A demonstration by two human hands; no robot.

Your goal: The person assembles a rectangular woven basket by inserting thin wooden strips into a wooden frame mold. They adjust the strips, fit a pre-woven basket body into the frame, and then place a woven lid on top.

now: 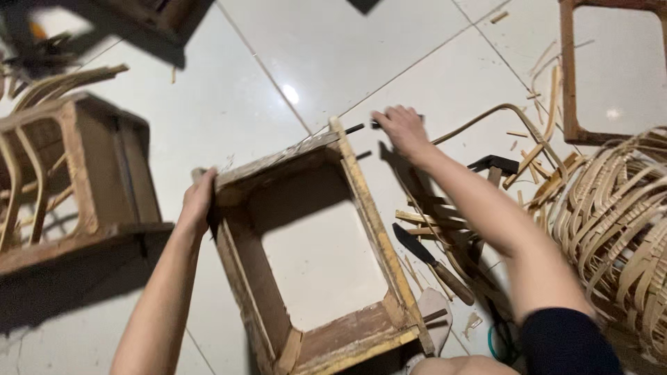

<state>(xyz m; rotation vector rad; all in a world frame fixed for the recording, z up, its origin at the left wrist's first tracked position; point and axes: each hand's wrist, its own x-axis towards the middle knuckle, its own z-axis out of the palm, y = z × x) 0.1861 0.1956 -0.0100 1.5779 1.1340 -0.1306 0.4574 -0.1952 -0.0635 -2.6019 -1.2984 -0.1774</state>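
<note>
An open wooden box frame [361, 180] with no bottom stands on the white tiled floor in front of me. My left hand [198, 201] grips its far left corner. My right hand [401, 130] is past the frame's far right corner, fingers closed on a small dark tool [375, 125] that is mostly hidden by the hand. A knife with a dark blade and wooden handle [434, 262] lies on the floor to the right of the frame, under my right forearm.
Another wooden frame with bent cane strips [76, 173] stands at left. A third frame [570, 83] lies at top right. A bundle of split cane strips [618, 222] and scattered offcuts [535, 160] cover the floor at right.
</note>
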